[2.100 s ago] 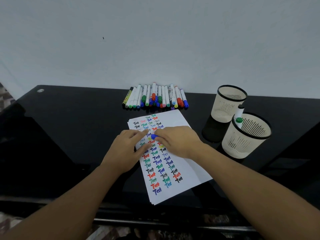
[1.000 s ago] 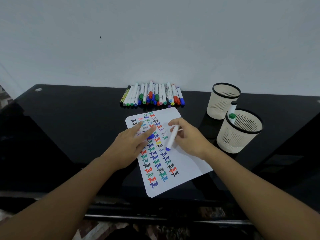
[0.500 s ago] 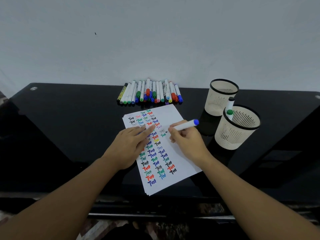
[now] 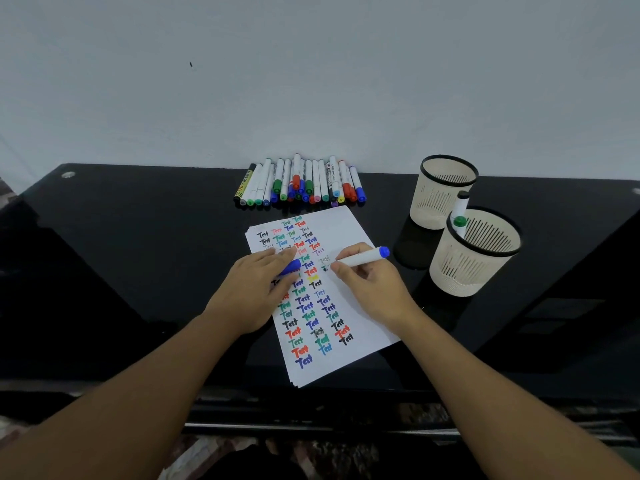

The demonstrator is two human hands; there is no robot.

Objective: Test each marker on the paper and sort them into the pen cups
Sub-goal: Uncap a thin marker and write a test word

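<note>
Marker [image 4: 360,258] tip hidden behind right hand [image 4: 372,289] fingers

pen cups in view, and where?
2, both on the table's right: far cup, apparently empty, and near cup, holding two markers.
</note>
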